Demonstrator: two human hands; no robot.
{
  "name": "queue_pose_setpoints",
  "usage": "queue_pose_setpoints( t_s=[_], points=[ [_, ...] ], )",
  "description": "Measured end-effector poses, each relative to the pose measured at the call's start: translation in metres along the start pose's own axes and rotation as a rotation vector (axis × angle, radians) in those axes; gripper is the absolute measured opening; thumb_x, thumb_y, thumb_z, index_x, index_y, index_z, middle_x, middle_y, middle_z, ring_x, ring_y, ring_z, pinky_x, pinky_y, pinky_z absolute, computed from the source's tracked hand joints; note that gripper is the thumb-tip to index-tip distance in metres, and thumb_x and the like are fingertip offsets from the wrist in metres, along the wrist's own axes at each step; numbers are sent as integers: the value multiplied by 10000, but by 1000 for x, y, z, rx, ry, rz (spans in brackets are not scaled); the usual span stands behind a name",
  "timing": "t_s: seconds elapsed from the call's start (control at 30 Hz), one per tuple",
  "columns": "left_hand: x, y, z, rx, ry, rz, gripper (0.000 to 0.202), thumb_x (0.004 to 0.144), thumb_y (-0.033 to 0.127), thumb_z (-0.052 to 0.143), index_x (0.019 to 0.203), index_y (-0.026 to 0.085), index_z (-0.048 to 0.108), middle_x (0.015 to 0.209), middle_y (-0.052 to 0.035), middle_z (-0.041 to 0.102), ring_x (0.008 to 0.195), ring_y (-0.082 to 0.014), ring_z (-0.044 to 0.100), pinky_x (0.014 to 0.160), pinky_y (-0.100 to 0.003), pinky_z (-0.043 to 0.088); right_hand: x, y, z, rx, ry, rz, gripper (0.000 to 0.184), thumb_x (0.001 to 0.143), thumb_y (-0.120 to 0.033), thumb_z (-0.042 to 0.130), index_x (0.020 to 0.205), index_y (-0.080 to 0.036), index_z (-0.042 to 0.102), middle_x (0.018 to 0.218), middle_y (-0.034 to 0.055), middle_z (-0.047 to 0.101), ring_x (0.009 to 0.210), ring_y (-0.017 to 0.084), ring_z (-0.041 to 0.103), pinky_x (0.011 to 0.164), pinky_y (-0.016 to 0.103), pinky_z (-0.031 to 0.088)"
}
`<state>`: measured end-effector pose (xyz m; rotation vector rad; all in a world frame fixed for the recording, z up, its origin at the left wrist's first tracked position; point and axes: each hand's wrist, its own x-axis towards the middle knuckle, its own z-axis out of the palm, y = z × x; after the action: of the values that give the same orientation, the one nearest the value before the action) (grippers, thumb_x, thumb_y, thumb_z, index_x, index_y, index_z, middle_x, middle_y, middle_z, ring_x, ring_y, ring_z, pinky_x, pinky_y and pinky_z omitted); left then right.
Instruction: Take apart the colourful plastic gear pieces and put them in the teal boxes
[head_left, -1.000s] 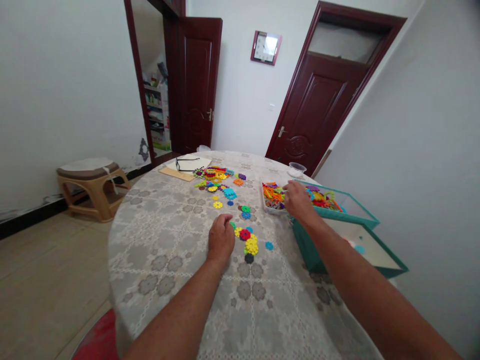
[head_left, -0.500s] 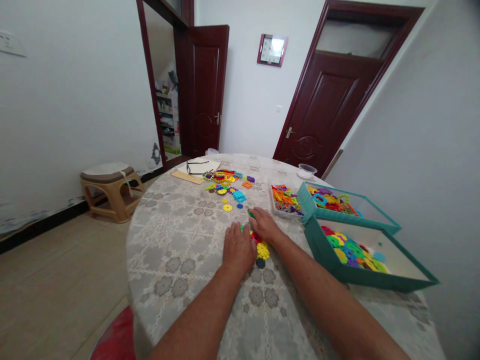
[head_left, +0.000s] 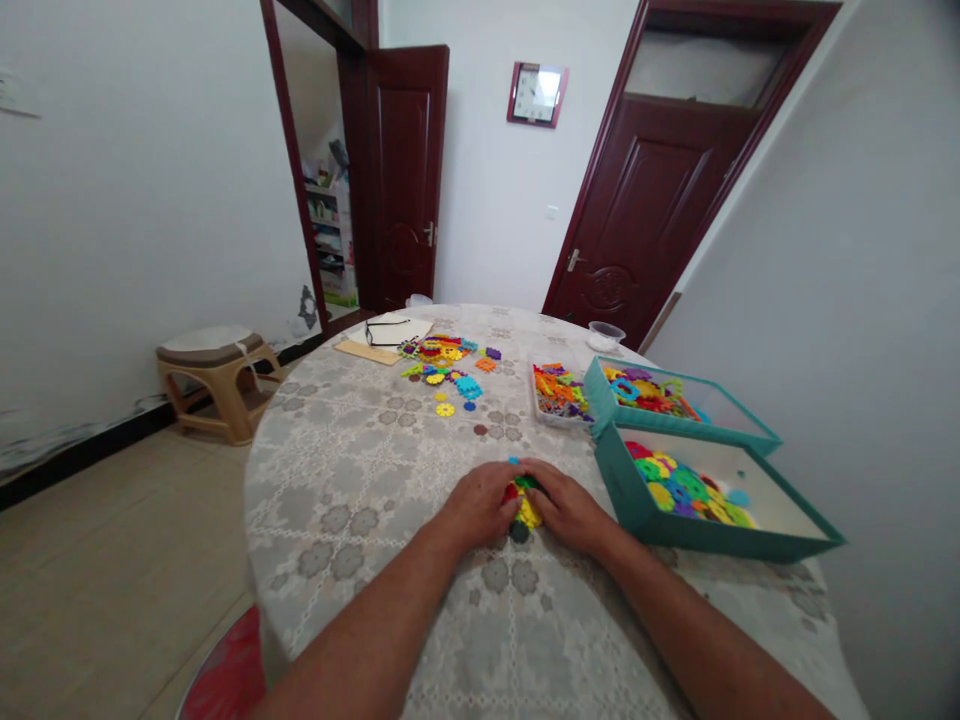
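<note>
My left hand [head_left: 481, 502] and my right hand [head_left: 570, 508] meet over a small cluster of notched plastic discs on the table. Both are closed, with fingers curled round the sides of the pieces. Between the thumbs show a yellow disc [head_left: 529, 512], some green and a bit of red. A dark disc [head_left: 519, 532] sticks out on the near side, and a blue edge [head_left: 514, 461] shows past the fingertips. How the discs join is hidden by my hands. A brown disc [head_left: 480, 429] lies alone farther out.
A teal box [head_left: 720, 545] of colourful discs stands open at right, beside a clear tray [head_left: 559, 420] of small pieces. Farther left lie more loose pieces [head_left: 442, 350], yellow discs [head_left: 445, 410] and glasses [head_left: 386, 335] on paper. A stool [head_left: 217, 385] stands beyond the table.
My right hand has drawn back toward me, and both hands have closed together round the disc cluster. The brown disc now shows on the cloth. The view has shifted slightly.
</note>
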<state>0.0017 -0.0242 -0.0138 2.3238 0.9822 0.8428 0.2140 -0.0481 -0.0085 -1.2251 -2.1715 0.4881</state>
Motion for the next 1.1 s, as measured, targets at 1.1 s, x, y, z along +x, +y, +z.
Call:
queue_pose_setpoints(
  t_s=[1.1],
  points=[
    [12,-5,-8,240,53,-205,197,900,209,566,1009,259,723,1009,-37,768,949,-217,694,918,-336,515,-22,-7,-20,-255,61,120,186,1040,-202,463,938,-200,619,938,66,621,897,205,596,817,312,455]
  ],
)
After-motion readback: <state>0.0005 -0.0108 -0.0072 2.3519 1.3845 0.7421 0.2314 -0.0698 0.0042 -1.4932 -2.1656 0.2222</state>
